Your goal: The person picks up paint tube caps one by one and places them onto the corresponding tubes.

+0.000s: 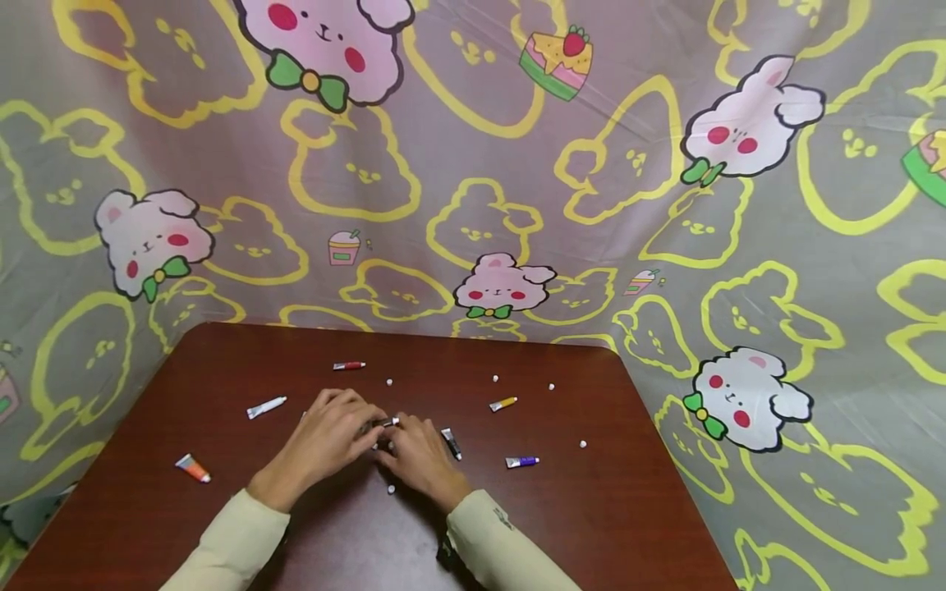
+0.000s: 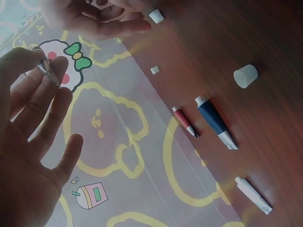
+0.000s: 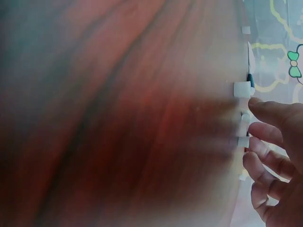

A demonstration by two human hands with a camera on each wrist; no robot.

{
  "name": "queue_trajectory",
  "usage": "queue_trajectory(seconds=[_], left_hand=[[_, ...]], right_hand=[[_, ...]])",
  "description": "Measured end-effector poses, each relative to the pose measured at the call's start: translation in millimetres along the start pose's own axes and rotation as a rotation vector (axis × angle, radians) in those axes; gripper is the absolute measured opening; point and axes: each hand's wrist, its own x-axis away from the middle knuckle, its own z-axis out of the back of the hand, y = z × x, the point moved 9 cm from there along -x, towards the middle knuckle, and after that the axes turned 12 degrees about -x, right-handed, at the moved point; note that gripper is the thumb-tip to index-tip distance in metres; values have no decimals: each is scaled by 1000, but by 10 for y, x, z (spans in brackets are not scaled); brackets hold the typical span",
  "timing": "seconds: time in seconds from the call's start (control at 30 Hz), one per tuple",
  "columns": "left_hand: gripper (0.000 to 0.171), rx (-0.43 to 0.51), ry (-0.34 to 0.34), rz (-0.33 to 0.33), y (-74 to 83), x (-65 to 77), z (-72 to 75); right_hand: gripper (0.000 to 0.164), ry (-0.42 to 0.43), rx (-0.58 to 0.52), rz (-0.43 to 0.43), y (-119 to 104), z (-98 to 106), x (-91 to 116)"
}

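My left hand (image 1: 328, 435) pinches a small paint tube (image 1: 388, 423) between thumb and fingers, its white tip pointing right. In the left wrist view the tube's silver end (image 2: 49, 72) shows at the fingertips. Close by on the right, my right hand (image 1: 423, 458) has its fingers loosely bent, with nothing seen between them in the right wrist view. A white cap (image 3: 242, 90) appears by its thumb. To its right lies a black tube (image 1: 452, 444). A dark blue tube (image 2: 215, 122) lies on the table, mostly hidden behind my left hand in the head view.
On the brown table (image 1: 355, 550) lie a red tube (image 1: 349, 366), a white tube (image 1: 267, 407), an orange tube (image 1: 193, 468), a yellow tube (image 1: 504, 404) and a purple tube (image 1: 522, 462). Several loose white caps are scattered about, one (image 1: 391, 490) before my hands. A patterned curtain (image 1: 443, 164) hangs behind.
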Motion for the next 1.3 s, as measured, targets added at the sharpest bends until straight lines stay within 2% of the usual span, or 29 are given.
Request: queue_trajectory(seconds=[0.5,0.67,0.83,1.1,1.3], left_hand=[[19,12,22,-18,33,-13,-3],[20,11,18,-20,45,-8,-3],[20,5,26,-24,46,-12,4],[19,30,14,-32,116,-58,-30],[17,22,6,-45,183,-77,-55]], right_hand=[[25,35,96,25,-92,-51,-55],[22,43,110,22,-97,-1,-52],[14,61,54,18,-43,170,-23],[16,58,-75,-26,108,424,130],[15,76,-141,-38,137,594,179]])
